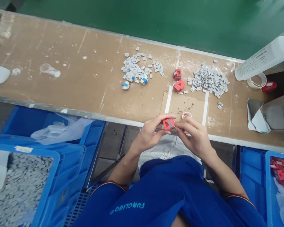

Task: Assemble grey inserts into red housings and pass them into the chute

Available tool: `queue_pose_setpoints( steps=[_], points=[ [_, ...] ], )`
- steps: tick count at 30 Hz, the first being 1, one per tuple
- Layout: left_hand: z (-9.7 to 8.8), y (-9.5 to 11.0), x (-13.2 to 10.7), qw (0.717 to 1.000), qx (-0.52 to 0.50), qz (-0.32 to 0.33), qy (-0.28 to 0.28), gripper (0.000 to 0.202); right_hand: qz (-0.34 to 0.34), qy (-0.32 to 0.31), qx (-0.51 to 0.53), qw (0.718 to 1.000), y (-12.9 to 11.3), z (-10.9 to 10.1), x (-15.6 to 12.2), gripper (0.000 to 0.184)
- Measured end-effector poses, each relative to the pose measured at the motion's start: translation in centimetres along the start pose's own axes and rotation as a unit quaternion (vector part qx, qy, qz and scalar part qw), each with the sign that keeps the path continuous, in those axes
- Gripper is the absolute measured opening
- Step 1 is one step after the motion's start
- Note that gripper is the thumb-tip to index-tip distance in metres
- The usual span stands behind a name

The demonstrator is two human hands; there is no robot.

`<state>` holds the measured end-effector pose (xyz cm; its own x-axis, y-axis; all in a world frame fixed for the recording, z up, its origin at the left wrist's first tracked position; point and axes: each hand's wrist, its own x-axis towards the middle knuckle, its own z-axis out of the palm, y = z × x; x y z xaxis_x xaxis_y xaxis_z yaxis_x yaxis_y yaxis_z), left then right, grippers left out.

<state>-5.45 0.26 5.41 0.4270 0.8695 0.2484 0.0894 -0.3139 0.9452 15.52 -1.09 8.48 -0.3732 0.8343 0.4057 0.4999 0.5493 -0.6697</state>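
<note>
My left hand [151,132] grips a small red plastic block [168,124] with a grey band, between thumb and fingers, over the table's front edge. My right hand [195,134] is closed at the block's right side, its fingertips pinched against it. Whether a small part sits between those fingertips is hidden. Just beyond the right fingers shows a white ring [186,115]. Two more red blocks [179,85] lie farther back, beside a pile of small grey tiles [209,78].
Another pile of grey tiles [134,67] lies left of centre, with blue-and-yellow pieces [125,85]. At right stand a white bottle [262,58] and a tape roll [257,81]. Blue crates hold grey parts [26,183] at left and red parts [282,171] at right.
</note>
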Motion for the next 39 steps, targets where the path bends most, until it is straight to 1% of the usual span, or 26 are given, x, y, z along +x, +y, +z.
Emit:
queue_pose_setpoints(
  steps=[3, 6, 8, 10, 13, 16, 19, 21, 25, 28, 30, 32, 34, 39],
  points=[
    [0.0, 0.2, 0.0, 1.0, 0.008, 0.017, -0.004, 0.041, -0.006, -0.005, 0.005, 1.0, -0.1, -0.3, 0.2, 0.011],
    [-0.1, 0.1, 0.1, 0.999, 0.021, 0.044, -0.013, 0.041, 0.003, -0.016, 0.03, 0.999, 0.0, -0.4, 0.3, 0.012],
    [-0.3, 0.0, 0.2, 0.998, 0.02, 0.061, -0.017, 0.041, 0.008, -0.016, 0.053, 0.998, 0.2, -0.3, 0.3, 0.012],
    [-0.4, -0.3, 0.2, 0.998, 0.011, 0.065, -0.019, 0.04, 0.01, -0.009, 0.067, 0.998, 0.3, -0.1, 0.3, 0.012],
    [-0.5, -0.6, 0.1, 0.999, -0.005, 0.052, -0.013, 0.041, 0.016, 0.001, 0.062, 0.998, 0.3, 0.4, 0.2, 0.012],
    [-0.5, -0.8, -0.1, 0.999, -0.04, 0.02, -0.012, 0.043, 0.015, 0.002, 0.055, 0.998, 0.3, 0.6, 0.2, 0.012],
    [-0.3, -0.9, -0.1, 0.995, -0.096, -0.011, -0.013, 0.045, 0.017, -0.009, 0.043, 0.999, 0.3, 0.4, 0.1, 0.01],
    [-0.2, -1.0, -0.1, 0.993, -0.119, -0.021, -0.011, 0.044, 0.019, -0.025, 0.032, 0.999, 0.3, 0.1, 0.0, 0.009],
    [-0.1, -1.2, -0.1, 0.991, -0.132, -0.031, -0.018, 0.041, 0.004, -0.044, -0.001, 0.999, 0.3, 0.0, 0.1, 0.01],
    [-0.1, -1.3, -0.1, 0.992, -0.123, -0.033, -0.014, 0.04, -0.014, -0.048, -0.018, 0.999, 0.5, 0.4, 0.3, 0.012],
    [-0.1, -1.4, -0.1, 0.992, -0.119, -0.029, -0.01, 0.04, -0.015, -0.045, -0.02, 0.999, 0.5, 0.6, 0.4, 0.013],
    [-0.1, -1.4, -0.1, 0.992, -0.123, -0.024, -0.007, 0.04, -0.002, -0.045, -0.016, 0.999, 0.5, 0.7, 0.4, 0.014],
    [-0.1, -1.4, -0.1, 0.991, -0.13, -0.026, -0.005, 0.04, 0.02, -0.06, 0.003, 0.998, 0.5, 0.5, 0.4, 0.013],
    [-0.3, -1.3, 0.0, 0.988, -0.139, -0.064, -0.008, 0.042, 0.067, -0.103, 0.064, 0.99, 0.7, -0.2, 0.7, 0.009]
  ],
)
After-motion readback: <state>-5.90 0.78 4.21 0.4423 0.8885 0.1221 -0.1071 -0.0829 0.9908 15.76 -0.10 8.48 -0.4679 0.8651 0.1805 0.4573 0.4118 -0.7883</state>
